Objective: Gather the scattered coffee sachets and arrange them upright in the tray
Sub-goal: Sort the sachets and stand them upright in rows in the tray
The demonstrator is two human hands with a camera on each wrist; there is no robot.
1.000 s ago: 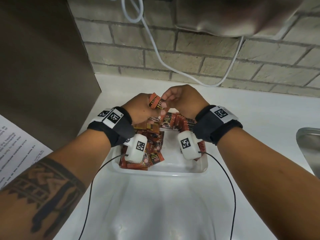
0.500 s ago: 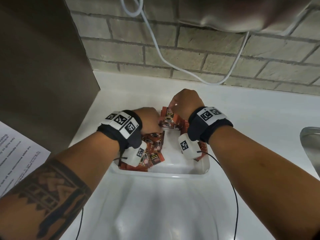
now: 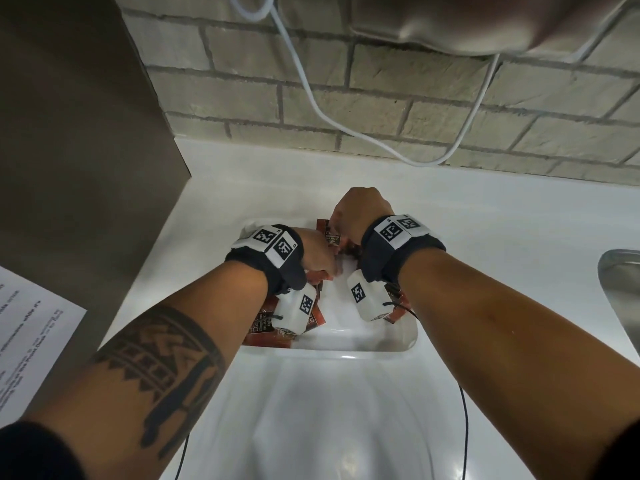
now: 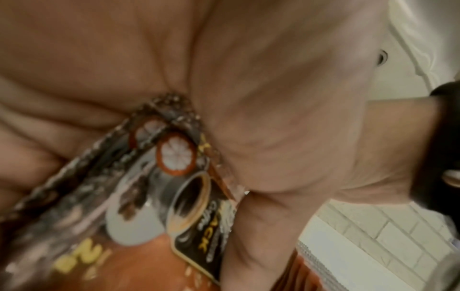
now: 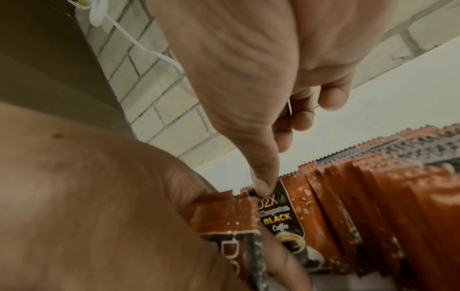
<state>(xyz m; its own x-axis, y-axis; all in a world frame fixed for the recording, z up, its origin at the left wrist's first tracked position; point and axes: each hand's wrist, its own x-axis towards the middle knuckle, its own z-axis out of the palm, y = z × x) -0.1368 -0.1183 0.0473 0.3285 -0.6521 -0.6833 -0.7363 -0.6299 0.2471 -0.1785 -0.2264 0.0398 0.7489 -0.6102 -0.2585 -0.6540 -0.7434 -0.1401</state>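
A white tray [image 3: 346,351] sits on the white counter. Red-orange coffee sachets stand upright in a row [image 5: 373,196] along its far right side, and other sachets lie flat [image 3: 263,330] at its near left. My left hand [image 3: 320,254] is down in the tray and grips a few sachets [image 4: 174,177] in its curled fingers. My right hand [image 3: 349,216] is at the left end of the row. Its thumb [image 5: 263,187] pinches the top edge of the front upright sachet [image 5: 286,216], with its fingers curled behind.
A brown panel [image 3: 86,133] walls off the left side, with a printed sheet [image 3: 31,341] below it. A metal sink rim [image 3: 620,289] is at the right edge. A white cable [image 3: 346,123] hangs along the brick wall behind the tray.
Both hands have come down from above the tray into it. The sachets held up between them are now low, at the left end of the upright row.
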